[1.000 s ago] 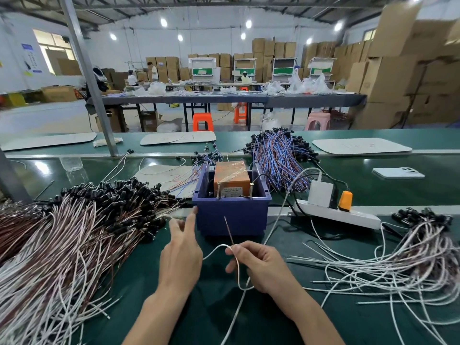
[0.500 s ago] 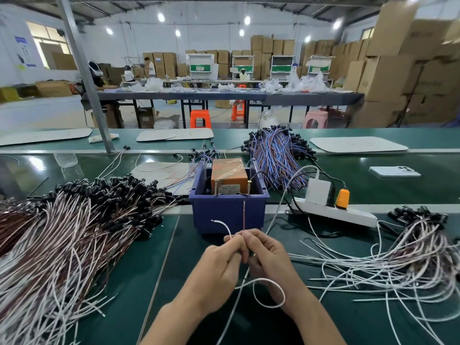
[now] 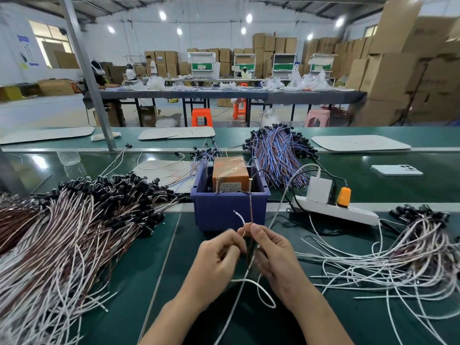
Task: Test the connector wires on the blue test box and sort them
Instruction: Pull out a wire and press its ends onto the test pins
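Writing on the small white label [image 3: 232, 186] of the orange, tape-wrapped tester [image 3: 230, 170] is too small to read. The tester sits inside the blue plastic test box [image 3: 229, 212], where two metal posts [image 3: 250, 181] stand at the front rim.

Just before the box, the left hand [image 3: 219, 255] pinches a white lead [image 3: 240, 216] between thumb and forefinger. The right hand [image 3: 276, 255] pinches a thin brown lead [image 3: 251, 207] that runs straight up to the right-hand post.

Three wire heaps lie on the green bench [image 3: 149, 270]:
- a white-and-brown heap [image 3: 74, 232] at left
- a white heap [image 3: 398, 257] at right
- a blue-and-red heap [image 3: 278, 155] behind the box

One white power strip [image 3: 336, 210] and one white phone [image 3: 395, 170] lie at right.
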